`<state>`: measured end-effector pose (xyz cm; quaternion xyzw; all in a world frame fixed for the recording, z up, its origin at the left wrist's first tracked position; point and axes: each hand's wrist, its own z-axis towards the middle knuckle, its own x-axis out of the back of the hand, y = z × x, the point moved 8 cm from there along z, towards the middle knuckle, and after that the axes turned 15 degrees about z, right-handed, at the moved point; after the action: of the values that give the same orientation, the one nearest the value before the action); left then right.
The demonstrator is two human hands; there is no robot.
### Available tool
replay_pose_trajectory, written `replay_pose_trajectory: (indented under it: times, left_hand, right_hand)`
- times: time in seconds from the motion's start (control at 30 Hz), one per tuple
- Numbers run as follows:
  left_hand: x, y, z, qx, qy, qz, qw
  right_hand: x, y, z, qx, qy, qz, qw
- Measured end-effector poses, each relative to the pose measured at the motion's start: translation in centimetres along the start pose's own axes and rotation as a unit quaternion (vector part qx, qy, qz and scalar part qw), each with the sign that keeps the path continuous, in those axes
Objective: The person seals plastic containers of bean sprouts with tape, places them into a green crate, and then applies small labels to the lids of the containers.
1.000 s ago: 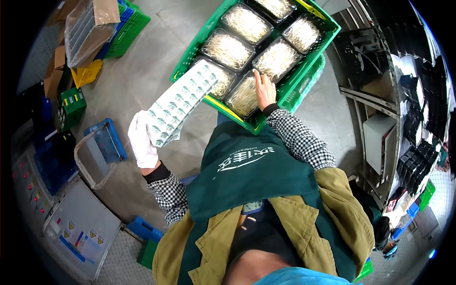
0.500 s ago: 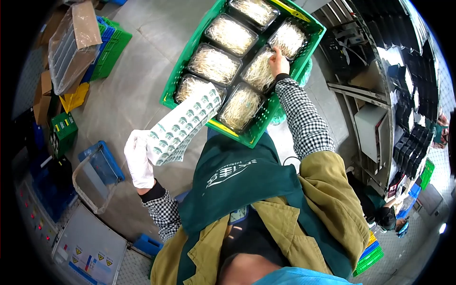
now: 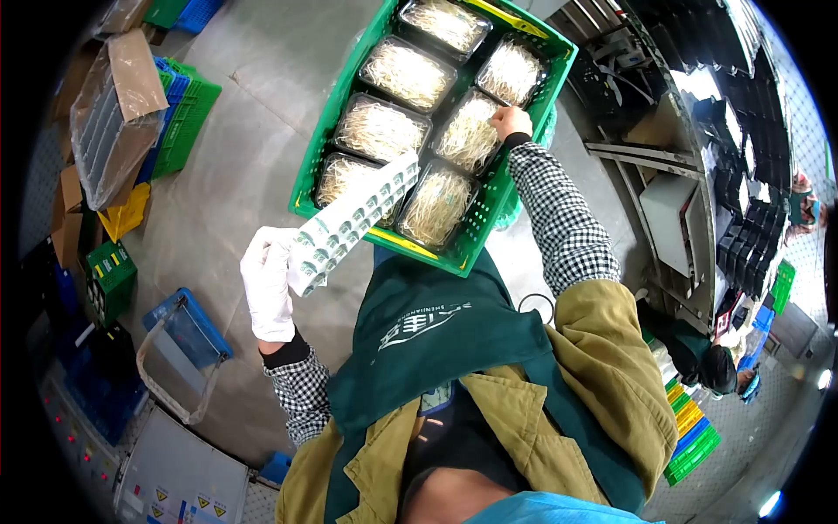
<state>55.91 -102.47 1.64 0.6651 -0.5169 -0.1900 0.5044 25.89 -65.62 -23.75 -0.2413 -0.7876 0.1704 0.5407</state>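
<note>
My left hand [image 3: 269, 284], in a white glove, is closed on a sheet of green-and-white stickers [image 3: 356, 217]. The sheet's far end reaches over the near left corner of a green crate [image 3: 305, 188], partly covering one pack there. Inside the crate lie several black trays of thin pale sprouts in two columns. Bare, my right hand [image 3: 511, 123] touches the right edge of the middle tray of sprouts [image 3: 467, 131] in the right column. Its fingers are curled together, and their tips are partly hidden. Beside it are the far right tray [image 3: 512, 72] and the near right tray [image 3: 438, 204].
A metal rack [image 3: 690, 183] with stacked black trays stands at the right. On the left are cardboard boxes [image 3: 131, 79], green and blue crates [image 3: 188, 118] and a blue bin [image 3: 188, 327]. Another person [image 3: 703, 358] is at the far right.
My right hand has shifted from near the far right tray's edge down along the middle tray. The sticker sheet has tilted and looks narrower. The whole view has shifted slightly.
</note>
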Motion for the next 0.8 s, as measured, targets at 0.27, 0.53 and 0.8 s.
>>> replay_pose_trajectory:
  times: [0.27,0.53,0.8]
  left_hand:
    - [-4.4,2.5,-1.1,-0.007,-0.002,0.035,0.999]
    - [-13.4,6.3,-3.0,-0.017,0.012,0.135,0.991]
    - [-20.2,11.0,-6.2,-0.066,0.060,0.007,0.996]
  right_hand:
    - [0.4,-1.1,0.6,0.067,0.063,-0.116,0.989]
    - [15.2,-22.6,-17.3,0.538,-0.440,0.214,0.686]
    - [18.4,-19.7,-14.7,0.448,-0.539,0.211,0.681]
